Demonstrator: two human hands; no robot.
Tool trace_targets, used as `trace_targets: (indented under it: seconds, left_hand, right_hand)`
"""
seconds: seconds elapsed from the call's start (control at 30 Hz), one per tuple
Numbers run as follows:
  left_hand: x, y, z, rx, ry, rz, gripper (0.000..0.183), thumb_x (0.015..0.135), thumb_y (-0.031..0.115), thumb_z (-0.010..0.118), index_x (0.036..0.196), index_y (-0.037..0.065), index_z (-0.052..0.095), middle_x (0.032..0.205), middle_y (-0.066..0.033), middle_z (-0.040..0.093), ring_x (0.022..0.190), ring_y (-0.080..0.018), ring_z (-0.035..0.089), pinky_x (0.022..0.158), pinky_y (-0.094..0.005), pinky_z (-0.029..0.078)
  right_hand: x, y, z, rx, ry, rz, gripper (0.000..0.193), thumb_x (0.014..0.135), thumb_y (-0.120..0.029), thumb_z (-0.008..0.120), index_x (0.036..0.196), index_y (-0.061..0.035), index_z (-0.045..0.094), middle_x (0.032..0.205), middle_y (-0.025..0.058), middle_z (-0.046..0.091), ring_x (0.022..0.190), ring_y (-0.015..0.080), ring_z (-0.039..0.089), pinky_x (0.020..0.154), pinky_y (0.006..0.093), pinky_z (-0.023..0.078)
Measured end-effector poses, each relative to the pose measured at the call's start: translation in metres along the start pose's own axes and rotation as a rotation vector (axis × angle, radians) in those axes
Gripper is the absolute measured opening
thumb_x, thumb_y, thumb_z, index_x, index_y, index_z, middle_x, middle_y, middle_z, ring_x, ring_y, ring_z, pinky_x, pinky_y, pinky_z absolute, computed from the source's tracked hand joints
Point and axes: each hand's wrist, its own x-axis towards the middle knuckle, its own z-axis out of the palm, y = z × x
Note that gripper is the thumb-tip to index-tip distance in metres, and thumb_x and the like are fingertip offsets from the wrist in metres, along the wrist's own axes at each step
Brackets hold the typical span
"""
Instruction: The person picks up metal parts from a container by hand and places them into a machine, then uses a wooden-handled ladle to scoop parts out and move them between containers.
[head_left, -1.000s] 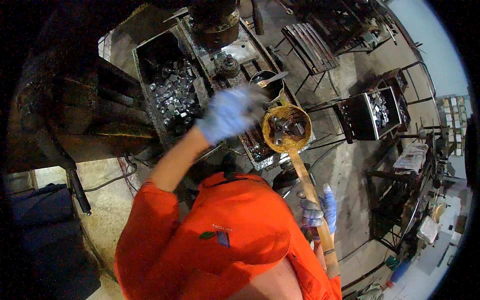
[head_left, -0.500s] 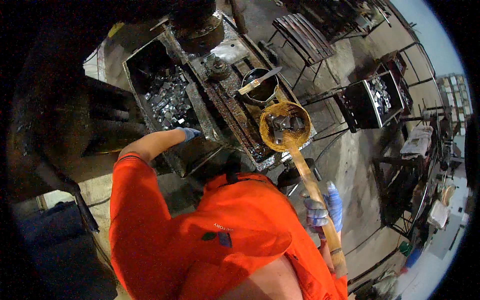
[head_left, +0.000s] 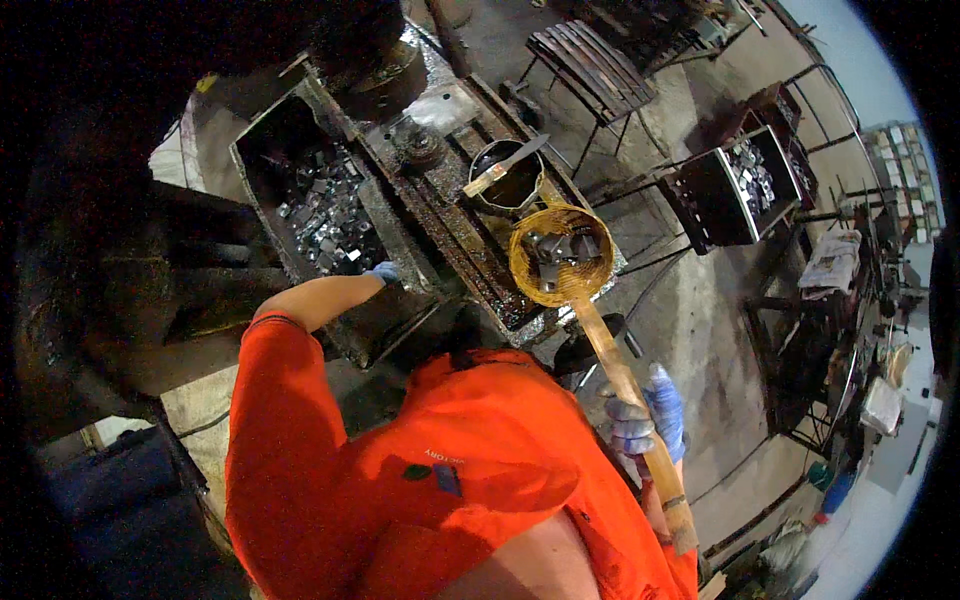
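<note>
My right hand (head_left: pixel 650 418), in a blue-and-grey glove, is closed around the long wooden handle (head_left: pixel 617 362) of a ladle-like wicker basket. The round yellow basket (head_left: pixel 517 268) holds several dark metal pieces (head_left: pixel 560 250) and sits over the near end of a grimy metal bench. My left hand (head_left: pixel 384 272), gloved in blue, is at the near right side of a metal bin, beside a heap of small shiny metal blocks (head_left: pixel 330 220). Its fingers are small and mostly hidden, so what they hold, if anything, does not show.
Beyond the basket, a brush (head_left: pixel 490 178) lies across a round black pot (head_left: pixel 545 190). Dark machinery (head_left: pixel 395 80) stands at the bench's far end. To the right are a slatted rack (head_left: pixel 590 70) and a stand with a tray of metal blocks (head_left: pixel 750 175).
The view has shifted slightly. My left fingers, stretched out to the right before, now look shorter and point down at the bin's side. The right hand keeps its grip on the handle.
</note>
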Motion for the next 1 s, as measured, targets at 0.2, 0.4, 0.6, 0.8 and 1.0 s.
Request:
trace_targets:
  seconds: [0.2,0.4,0.6,0.8,1.0]
  left_hand:
    - [-0.024,0.016,-0.004,-0.090,0.251,-0.214,0.036,0.066,0.023,0.070,0.097,0.005,0.062,0.088,-0.0093,0.065,0.078,-0.0268,0.061,0.072,-0.0348,0.049]
    - [-0.085,-0.020,-0.051,-0.442,0.634,-0.384,0.037,0.066,0.022,0.071,0.097,0.005,0.062,0.089,-0.0102,0.065,0.079,-0.0270,0.061,0.072,-0.0353,0.049]
    - [-0.179,-0.032,-0.120,-1.198,0.970,-0.221,0.032,0.068,0.019,0.069,0.094,0.001,0.062,0.085,-0.0127,0.065,0.076,-0.0217,0.063,0.072,-0.0315,0.050]
    - [-0.192,0.099,-0.243,-0.954,1.131,0.245,0.029,0.072,0.020,0.062,0.095,0.002,0.061,0.082,-0.0149,0.064,0.071,-0.0252,0.063,0.065,-0.0353,0.051]
    - [-0.151,0.132,-0.272,-0.555,1.143,0.316,0.027,0.078,0.031,0.058,0.092,0.008,0.062,0.079,-0.0127,0.063,0.073,-0.0303,0.062,0.063,-0.0398,0.049]
  right_hand:
    - [0.000,0.001,0.002,-0.032,0.061,-0.028,0.064,0.082,-0.051,0.052,0.114,0.0049,0.046,0.057,-0.0028,0.038,0.041,0.0057,0.037,0.032,0.0197,0.031]
    - [-0.002,-0.003,-0.002,-0.004,0.081,0.006,0.063,0.082,-0.051,0.053,0.114,0.0034,0.049,0.058,-0.0011,0.038,0.040,0.0078,0.036,0.031,0.0211,0.029]
    - [-0.003,-0.003,-0.001,-0.026,0.097,0.015,0.065,0.083,-0.050,0.051,0.117,0.0045,0.047,0.058,-0.0011,0.037,0.040,0.0074,0.035,0.031,0.0208,0.027]
    - [0.003,-0.002,0.005,-0.018,-0.034,0.046,0.068,0.083,-0.050,0.052,0.116,0.0096,0.042,0.058,-0.0021,0.037,0.041,0.0052,0.037,0.033,0.0184,0.031]
    - [-0.001,-0.003,0.002,-0.078,0.057,-0.013,0.069,0.084,-0.049,0.051,0.116,0.0111,0.041,0.059,-0.0006,0.041,0.041,0.0051,0.039,0.034,0.0190,0.032]
